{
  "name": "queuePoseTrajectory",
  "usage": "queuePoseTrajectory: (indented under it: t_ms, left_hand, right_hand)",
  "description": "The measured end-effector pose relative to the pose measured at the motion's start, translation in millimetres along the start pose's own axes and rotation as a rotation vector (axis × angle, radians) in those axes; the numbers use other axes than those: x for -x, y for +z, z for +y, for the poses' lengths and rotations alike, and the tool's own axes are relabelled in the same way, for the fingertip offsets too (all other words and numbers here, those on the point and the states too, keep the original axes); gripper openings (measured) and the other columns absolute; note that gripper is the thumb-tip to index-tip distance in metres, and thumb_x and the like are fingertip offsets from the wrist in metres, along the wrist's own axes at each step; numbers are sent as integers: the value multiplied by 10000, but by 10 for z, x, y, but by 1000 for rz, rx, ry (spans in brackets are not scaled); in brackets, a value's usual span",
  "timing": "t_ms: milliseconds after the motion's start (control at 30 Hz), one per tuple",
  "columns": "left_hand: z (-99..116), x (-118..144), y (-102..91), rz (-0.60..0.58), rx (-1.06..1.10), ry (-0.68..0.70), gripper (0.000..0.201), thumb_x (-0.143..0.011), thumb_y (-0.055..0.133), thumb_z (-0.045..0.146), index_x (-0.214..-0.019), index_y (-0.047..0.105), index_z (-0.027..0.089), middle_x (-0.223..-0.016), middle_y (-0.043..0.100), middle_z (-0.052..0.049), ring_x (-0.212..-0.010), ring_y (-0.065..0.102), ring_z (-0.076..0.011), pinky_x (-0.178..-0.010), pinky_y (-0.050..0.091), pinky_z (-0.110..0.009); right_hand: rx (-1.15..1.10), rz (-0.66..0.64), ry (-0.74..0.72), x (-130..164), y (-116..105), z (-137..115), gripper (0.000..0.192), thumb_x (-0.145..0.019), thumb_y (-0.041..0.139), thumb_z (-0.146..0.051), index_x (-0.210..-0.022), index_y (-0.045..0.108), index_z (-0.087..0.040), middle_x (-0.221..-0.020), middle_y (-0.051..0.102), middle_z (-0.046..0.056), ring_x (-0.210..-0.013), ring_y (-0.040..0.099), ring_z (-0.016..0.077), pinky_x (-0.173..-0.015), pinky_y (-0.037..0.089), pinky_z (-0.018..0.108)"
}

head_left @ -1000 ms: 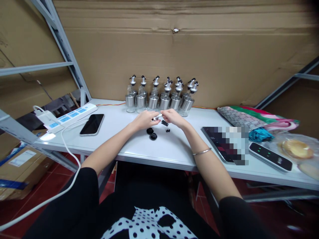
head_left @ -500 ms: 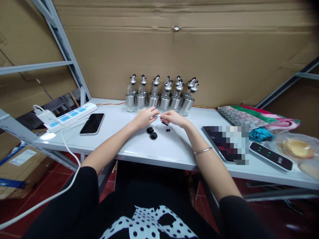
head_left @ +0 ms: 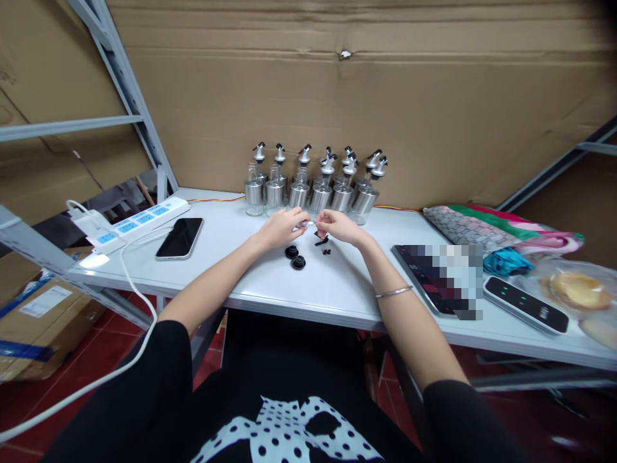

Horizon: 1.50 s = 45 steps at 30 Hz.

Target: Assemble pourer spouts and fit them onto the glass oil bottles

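Head view: both hands meet above the bench (head_left: pixel 270 283). The left hand (head_left: pixel 282 226) and right hand (head_left: pixel 337 226) pinch a small silver spout (head_left: pixel 307 224) between fingertips. Since a second ago, they have drawn slightly closer, toward the bottles (head_left: pixel 313 186); black caps (head_left: pixel 295 257) lie untouched below.

small silver spout piece (head_left: pixel 306 224); pinched between fingertips

Small black piece (head_left: pixel 321 242) now dangling below the right hand (head_left: pixel 336 227).
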<state>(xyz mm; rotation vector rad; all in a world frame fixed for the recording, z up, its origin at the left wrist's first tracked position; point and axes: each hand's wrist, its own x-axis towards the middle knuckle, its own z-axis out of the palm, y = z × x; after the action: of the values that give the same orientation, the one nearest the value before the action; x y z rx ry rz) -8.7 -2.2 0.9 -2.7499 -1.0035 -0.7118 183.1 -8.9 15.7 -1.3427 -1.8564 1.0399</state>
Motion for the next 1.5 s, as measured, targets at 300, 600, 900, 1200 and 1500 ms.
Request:
queuePoseTrajectory:
  t_ms: [300,600,900,1200,1500]
  left_hand:
    - [14,0,-21,-9,8,-8,199,-888,487,243,-1052,579,176,-996,616,-64,-879,609,-189,-757,429,-276]
    - [20,-5,-18,-17,-3,-21,200,-891,488,238,-1052,583,167,-1006,625,-66,-873,615,-190,-755,426,-279]
    - [16,-7,-17,-6,8,-14,188,-888,485,231,-1039,585,180,-998,626,-56,-856,611,-176,-749,419,-270]
    - [17,-4,-16,-7,11,-14,195,-891,486,229,-1044,593,172,-997,634,-60,-847,610,-175,-731,408,-265]
    - [23,-22,-33,-12,32,-3,253,-928,480,328,-1101,565,164,-1079,663,-69,-986,611,-194,-848,368,-303]
  right_hand:
    - [-40,-78,-47,-9,-49,48,80,-825,571,-152,-755,532,-157,-588,663,13,-572,620,118,-605,456,237]
    - [70,-199,-111,-38,-119,111,257,-528,756,-310,-642,587,-154,-529,556,-50,-519,475,88,-524,355,228]
    - [393,-311,1,-17,-141,139,44,-644,643,-191,-663,675,-168,-494,596,-32,-520,528,113,-581,398,241]
    - [412,-323,58,25,-119,95,41,-676,635,-165,-657,671,-172,-537,619,-23,-500,535,112,-581,412,247]
    - [223,-46,-52,51,-168,-2,182,-762,622,-288,-647,608,-149,-515,528,-28,-496,456,93,-524,362,236]
